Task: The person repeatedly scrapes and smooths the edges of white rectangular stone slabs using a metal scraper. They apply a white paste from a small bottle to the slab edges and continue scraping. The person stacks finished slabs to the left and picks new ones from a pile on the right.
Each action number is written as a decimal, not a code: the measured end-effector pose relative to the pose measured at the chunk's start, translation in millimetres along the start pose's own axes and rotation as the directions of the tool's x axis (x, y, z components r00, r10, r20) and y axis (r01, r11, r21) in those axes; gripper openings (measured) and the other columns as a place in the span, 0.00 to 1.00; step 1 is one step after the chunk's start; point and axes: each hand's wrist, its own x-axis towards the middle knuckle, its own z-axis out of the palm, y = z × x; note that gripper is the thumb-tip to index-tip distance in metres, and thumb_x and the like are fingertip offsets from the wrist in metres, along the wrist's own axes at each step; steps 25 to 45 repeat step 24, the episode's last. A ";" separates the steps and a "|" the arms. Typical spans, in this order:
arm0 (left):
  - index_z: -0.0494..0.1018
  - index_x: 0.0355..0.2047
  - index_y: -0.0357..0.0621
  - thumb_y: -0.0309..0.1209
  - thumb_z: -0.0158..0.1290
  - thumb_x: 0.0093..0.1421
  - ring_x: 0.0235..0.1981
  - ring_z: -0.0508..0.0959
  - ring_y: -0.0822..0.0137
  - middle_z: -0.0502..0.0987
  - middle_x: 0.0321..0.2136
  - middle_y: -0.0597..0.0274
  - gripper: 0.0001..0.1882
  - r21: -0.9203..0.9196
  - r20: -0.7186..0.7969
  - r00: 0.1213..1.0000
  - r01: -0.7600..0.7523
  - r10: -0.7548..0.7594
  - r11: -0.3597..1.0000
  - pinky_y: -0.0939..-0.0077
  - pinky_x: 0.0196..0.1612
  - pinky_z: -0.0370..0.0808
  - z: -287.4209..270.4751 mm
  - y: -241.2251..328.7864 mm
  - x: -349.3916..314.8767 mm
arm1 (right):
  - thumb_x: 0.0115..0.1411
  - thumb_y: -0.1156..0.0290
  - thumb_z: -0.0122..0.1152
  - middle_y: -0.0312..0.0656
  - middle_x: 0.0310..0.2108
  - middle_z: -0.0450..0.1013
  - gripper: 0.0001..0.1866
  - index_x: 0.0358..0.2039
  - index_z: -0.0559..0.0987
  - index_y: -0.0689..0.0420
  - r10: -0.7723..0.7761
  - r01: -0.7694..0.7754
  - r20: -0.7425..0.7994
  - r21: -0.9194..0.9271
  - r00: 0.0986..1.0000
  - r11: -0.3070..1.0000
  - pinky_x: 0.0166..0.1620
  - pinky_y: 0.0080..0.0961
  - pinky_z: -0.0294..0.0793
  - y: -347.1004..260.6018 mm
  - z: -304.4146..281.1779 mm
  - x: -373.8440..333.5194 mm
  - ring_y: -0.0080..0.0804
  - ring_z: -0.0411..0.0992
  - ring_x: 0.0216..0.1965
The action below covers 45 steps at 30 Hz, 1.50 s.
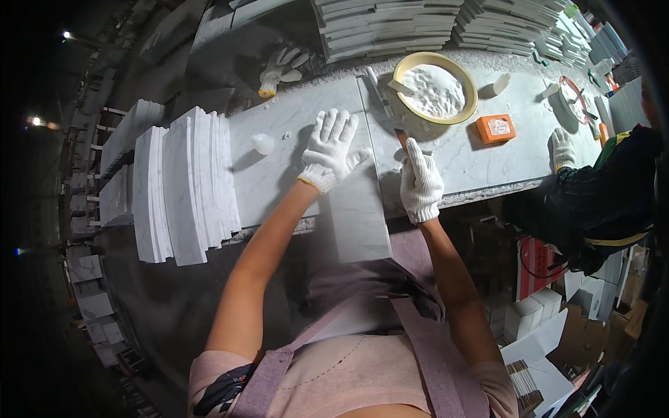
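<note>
My left hand (331, 150), in a white knit glove with a yellow cuff edge, lies flat with its fingers spread. It rests on a pale grey-veined marble tile (359, 226) that juts past the table's near edge. My right hand (421, 184), also gloved, is closed around a small scraper with a brownish flat blade (401, 138). The scraper's handle is hidden in the glove. Beyond my right hand stands a yellow-rimmed bowl (471, 80) of white paste or powder (433, 92). Left of my left hand is a small whitish translucent bottle (262, 144).
Marble strips (198, 184) stand stacked at the left, and more tile stacks (390, 28) line the back. An orange box (495, 129) and a small bottle (501, 84) lie right of the bowl. A loose glove (282, 70) is at the back. Another person's gloved hand (563, 149) rests at the right.
</note>
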 end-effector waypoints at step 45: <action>0.46 0.79 0.49 0.69 0.26 0.71 0.80 0.43 0.53 0.46 0.79 0.54 0.48 0.032 0.146 0.964 0.220 -0.222 0.975 0.53 0.80 0.33 -11.9 -3.2 20.0 | 0.71 0.62 0.64 0.38 0.40 0.80 0.26 0.62 0.75 0.66 0.681 -0.841 0.534 0.486 0.500 0.236 0.50 0.23 0.80 -16.0 -73.4 1.8 0.25 0.77 0.40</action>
